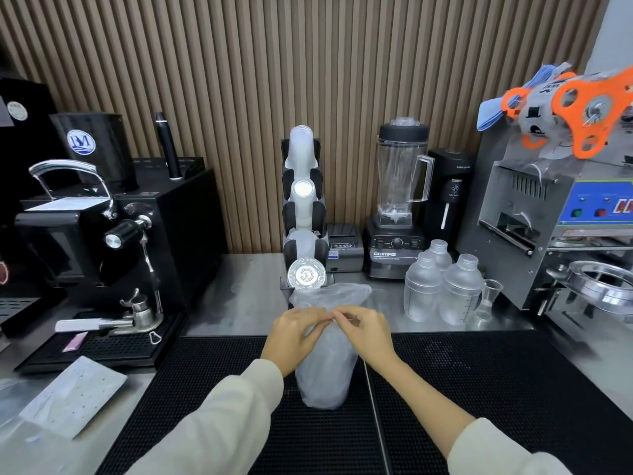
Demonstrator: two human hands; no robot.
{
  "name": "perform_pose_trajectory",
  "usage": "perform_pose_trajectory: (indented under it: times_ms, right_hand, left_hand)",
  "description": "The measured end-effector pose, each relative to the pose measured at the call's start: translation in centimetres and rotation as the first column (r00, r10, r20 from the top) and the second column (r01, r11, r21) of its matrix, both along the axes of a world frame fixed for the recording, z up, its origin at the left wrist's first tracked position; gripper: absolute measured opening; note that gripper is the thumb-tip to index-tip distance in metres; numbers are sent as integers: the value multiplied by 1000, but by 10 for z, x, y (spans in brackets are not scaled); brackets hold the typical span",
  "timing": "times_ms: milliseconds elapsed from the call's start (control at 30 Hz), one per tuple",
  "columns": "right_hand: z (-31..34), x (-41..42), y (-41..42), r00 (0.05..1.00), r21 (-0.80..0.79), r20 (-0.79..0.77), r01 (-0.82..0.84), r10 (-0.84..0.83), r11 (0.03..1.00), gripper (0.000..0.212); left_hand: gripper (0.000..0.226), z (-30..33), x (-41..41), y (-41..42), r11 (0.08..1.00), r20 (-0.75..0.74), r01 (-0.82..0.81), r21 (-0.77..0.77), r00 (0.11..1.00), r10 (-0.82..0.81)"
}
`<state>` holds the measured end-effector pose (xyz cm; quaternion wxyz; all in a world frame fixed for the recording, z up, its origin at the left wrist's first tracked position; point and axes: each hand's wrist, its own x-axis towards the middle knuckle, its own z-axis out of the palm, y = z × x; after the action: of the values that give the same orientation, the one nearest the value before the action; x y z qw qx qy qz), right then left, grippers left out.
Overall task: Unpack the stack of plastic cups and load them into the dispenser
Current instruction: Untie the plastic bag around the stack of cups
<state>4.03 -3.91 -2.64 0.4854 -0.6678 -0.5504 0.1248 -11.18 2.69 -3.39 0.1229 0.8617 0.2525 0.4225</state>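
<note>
Fingers [318,315] of the left hand [294,334] and fingers [346,317] of the right hand [368,332] pinched together on the crinkled neck of a thin, cloudy plastic bag [325,365], fingertips of both hands nearly touching at its top. Wrists bent inward, palms down, forearms angled in from both lower corners in pale cream sleeves [212,426]. Upright inside the bag, a sleeve-shaped stack of translucent cups, base resting on a black ribbed rubber mat [212,406]. Loose bag mouth bunched just behind the hands. Farther back on the steel worktop [246,279], a black tiered cup dispenser [301,217] with clear cups in its slots. Well apart to its right, a blender [399,200] and frosted shaker bottles [442,289].
</note>
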Motion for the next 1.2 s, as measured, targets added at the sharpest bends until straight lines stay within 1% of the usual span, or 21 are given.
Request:
perform_pose_trajectory:
  times_ms: [100,167,267,333,400,500,633,767,967,1067,1133,1200]
  right_hand:
    - [1,0,3,998,-24,-63,7,-9,1000,13]
    - [2,0,3,998,-33,-68,-4,1,999,13]
    - [6,-1,-2,998,-40,-64,-30,27,999,10]
    - [8,0,-5,996,-36,-67,-61,59,997,13]
    - [10,1,-6,994,-31,-60,-88,86,996,13]
    - [12,1,-5,994,-35,-32,-106,105,994,9]
    - [15,1,-5,988,-88,-89,-132,124,987,18]
    - [15,1,-10,982,-178,-119,-169,149,969,33]
    - [14,1,-11,988,-204,-75,-147,135,968,32]
    - [13,3,-11,987,-189,-83,-151,137,970,32]
    - [12,4,-10,989,-179,-83,-139,125,974,31]
    - [14,5,-10,992,-194,-61,-124,115,973,35]
  left_hand:
    - [26,-6,2,3,980,-71,29,196,997,-16]
    - [27,-7,2,4,969,-106,61,238,994,-37]
    - [22,-7,1,3,982,-94,104,156,991,-90]
    - [25,-6,0,0,994,-38,105,44,994,-103]
    - [23,-3,0,0,995,8,98,-27,995,-98]
    - [10,6,3,2,994,21,90,-56,996,-89]
    - [17,12,6,2,992,-2,81,-95,997,-82]
    - [25,11,7,7,996,-61,52,-69,997,-56]
    - [24,14,7,12,999,-170,48,18,984,-44]
    - [32,14,6,12,997,-205,54,52,978,-43]
    - [33,13,4,11,994,-221,52,93,975,-31]
    - [33,12,1,12,989,-255,63,133,967,-27]
